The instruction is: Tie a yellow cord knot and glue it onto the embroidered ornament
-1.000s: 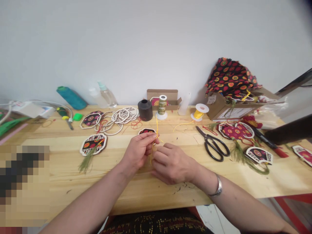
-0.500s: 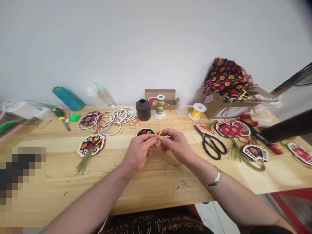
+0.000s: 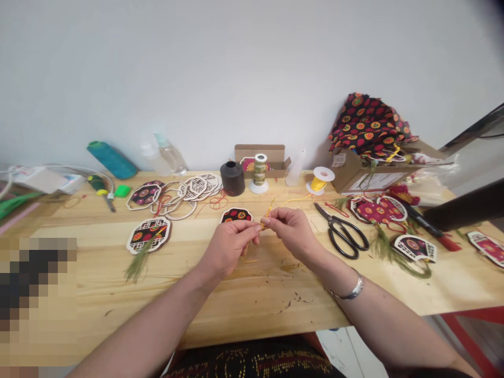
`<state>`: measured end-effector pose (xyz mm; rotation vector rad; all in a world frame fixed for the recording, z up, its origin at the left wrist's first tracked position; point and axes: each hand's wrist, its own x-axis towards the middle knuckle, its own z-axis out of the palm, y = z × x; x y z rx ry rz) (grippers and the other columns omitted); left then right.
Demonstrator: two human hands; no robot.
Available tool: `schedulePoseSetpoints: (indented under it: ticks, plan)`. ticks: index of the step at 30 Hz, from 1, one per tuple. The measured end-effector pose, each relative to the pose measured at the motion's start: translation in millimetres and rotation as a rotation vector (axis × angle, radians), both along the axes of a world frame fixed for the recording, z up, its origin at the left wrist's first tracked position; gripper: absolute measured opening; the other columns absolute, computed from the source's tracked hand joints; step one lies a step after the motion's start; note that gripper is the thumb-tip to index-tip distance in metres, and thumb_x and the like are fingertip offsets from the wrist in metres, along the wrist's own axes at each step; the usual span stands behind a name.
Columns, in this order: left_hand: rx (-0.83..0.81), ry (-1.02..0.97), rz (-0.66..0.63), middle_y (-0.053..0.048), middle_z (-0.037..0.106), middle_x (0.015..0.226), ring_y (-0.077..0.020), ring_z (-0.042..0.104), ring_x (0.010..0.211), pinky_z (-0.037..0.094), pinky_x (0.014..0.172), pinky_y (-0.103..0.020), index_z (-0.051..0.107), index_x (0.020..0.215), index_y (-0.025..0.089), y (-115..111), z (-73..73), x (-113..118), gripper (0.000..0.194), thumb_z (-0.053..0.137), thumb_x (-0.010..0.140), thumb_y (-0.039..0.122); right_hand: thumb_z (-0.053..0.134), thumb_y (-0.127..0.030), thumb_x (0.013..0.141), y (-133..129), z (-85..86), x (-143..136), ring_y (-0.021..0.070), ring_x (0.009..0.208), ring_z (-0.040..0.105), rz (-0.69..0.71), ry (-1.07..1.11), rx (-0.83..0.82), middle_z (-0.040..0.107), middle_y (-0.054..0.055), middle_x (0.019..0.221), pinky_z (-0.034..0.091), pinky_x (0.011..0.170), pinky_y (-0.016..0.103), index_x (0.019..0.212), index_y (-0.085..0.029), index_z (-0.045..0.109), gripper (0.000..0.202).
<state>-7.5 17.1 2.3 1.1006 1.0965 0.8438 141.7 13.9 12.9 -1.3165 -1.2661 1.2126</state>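
Though thin, yellow cord (image 3: 269, 211) — between fingertips of left hand (image 3: 230, 244) and right hand (image 3: 292, 232).

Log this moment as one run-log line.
left hand: fingers pinching yellow cord | right hand: fingers pinching same cord | scissors: on table, right of hands

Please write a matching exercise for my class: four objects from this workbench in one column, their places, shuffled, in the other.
Objects
1. Black-handled metal scissors
2. Teal cone of thread
3. Thin yellow cord
4. Black fabric with round floral motifs

Places
A. Heaped at the open brown cardboard box
B. At the fingertips of the left hand and right hand
C. On the tabletop, right of the right hand
D. Near the wall, left of the clear bottles

Pairs: 1-C; 2-D; 3-B; 4-A
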Motion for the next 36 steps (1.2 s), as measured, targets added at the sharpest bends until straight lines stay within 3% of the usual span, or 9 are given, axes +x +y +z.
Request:
schedulePoseSetpoints:
  ticks: [7,15,20,23,31,36]
  plan:
    - [-0.058,-0.011,-0.015,0.002,0.053,0.053,-0.0026,0.031,0.039,0.016,0.038,-0.02,0.065,0.063,0.013,-0.6,3.0,0.3,0.02,0.066,0.07,0.032,0.066,-0.035,0.067,-0.1,0.5,0.0,0.0066,0.051,0.036,-0.001,-0.01,0.008,0.049,-0.003,0.055,0.03,0.048,0.021,0.058,-0.015,0.056,0.024]
    - [-0.111,-0.094,0.02,0.003,0.052,0.052,-0.0025,0.031,0.039,0.017,0.038,-0.019,0.064,0.062,0.013,-1.2,4.2,2.5,0.018,0.068,0.067,0.03,0.065,-0.04,0.068,0.3,1.1,1.9,0.0052,0.046,0.031,0.043,0.067,-0.043,0.043,-0.005,0.049,0.024,0.042,0.021,0.061,-0.015,0.058,0.027]
    - [-0.113,-0.133,0.059,0.003,0.051,0.052,-0.0026,0.032,0.04,0.019,0.038,-0.018,0.064,0.062,0.013,-1.2,6.6,2.6,0.019,0.069,0.066,0.031,0.068,-0.037,0.064,1.6,0.1,1.7,0.0048,0.047,0.035,0.1,0.177,-0.119,0.053,-0.003,0.057,0.028,0.045,0.021,0.067,-0.014,0.062,0.024]
    - [-0.111,-0.125,0.063,0.003,0.052,0.052,-0.0021,0.032,0.039,0.019,0.038,-0.018,0.063,0.061,0.013,-1.2,7.0,2.9,0.019,0.069,0.066,0.03,0.071,-0.035,0.061,1.8,-0.3,0.8,0.0049,0.047,0.036,0.086,0.19,-0.13,0.051,-0.005,0.055,0.029,0.046,0.021,0.063,-0.014,0.058,0.024]
    - [-0.111,-0.121,0.059,0.002,0.054,0.052,-0.0021,0.03,0.038,0.019,0.037,-0.018,0.063,0.06,0.012,-3.2,7.2,4.0,0.019,0.069,0.066,0.029,0.064,-0.033,0.068,1.6,-1.0,1.5,0.0056,0.047,0.035,0.11,0.048,-0.071,0.044,-0.006,0.051,0.029,0.046,0.021,0.058,-0.016,0.052,0.024]
    - [-0.112,-0.148,-0.02,-0.002,0.062,0.065,-0.0023,0.03,0.042,0.021,0.04,-0.019,0.069,0.081,0.013,-1.1,7.7,0.3,0.02,0.068,0.068,0.029,0.059,-0.032,0.073,3.8,-3.6,4.8,0.0069,0.049,0.036,0.118,-0.12,0.029,0.045,-0.005,0.052,0.03,0.048,0.021,0.06,-0.016,0.052,0.022]
